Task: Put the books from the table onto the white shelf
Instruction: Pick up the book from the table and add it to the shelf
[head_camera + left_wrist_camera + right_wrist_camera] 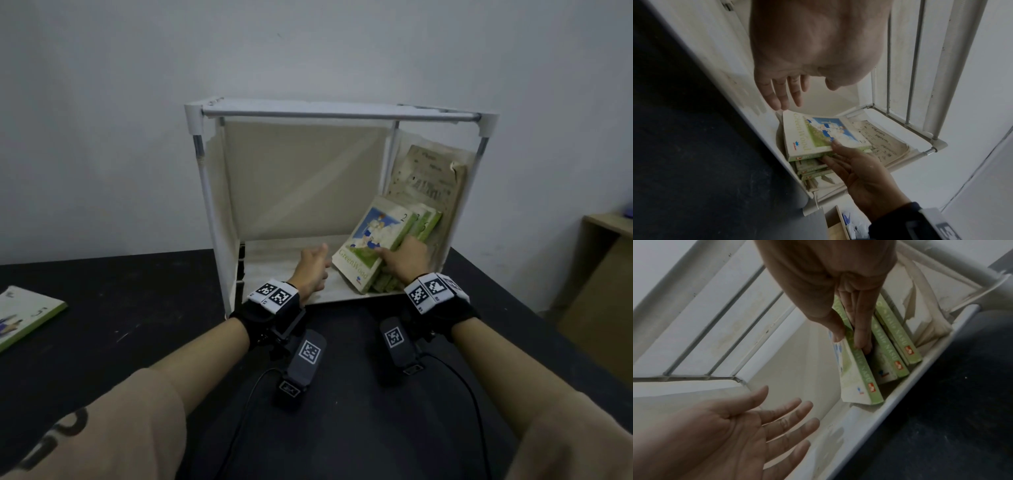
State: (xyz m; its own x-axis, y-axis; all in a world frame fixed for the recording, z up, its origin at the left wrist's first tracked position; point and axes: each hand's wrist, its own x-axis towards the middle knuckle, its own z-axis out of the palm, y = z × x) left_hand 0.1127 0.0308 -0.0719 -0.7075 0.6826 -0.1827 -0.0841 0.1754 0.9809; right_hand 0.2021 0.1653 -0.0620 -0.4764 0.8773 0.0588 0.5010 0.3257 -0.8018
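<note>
The white shelf (335, 115) stands on the black table (137, 284). Inside it, at the right, several green books lean against an old yellowed paper book (428, 178). My right hand (394, 255) pinches the front green book (371, 245), thumb on its cover and fingers behind it (861, 337). The wrist views show the same book, with its cover (818, 134) and green spine (865, 369). My left hand (317, 260) hovers open just left of that book, palm toward it and fingers (781, 94) straight, holding nothing. Another green-edged book (24, 315) lies flat at the table's far left.
The shelf's left half (274, 260) holds nothing. A brown wooden cabinet (603, 274) stands beyond the table's right edge. A plain wall is behind the shelf. A dark bag or garment with cables lies at the table's near edge between my arms.
</note>
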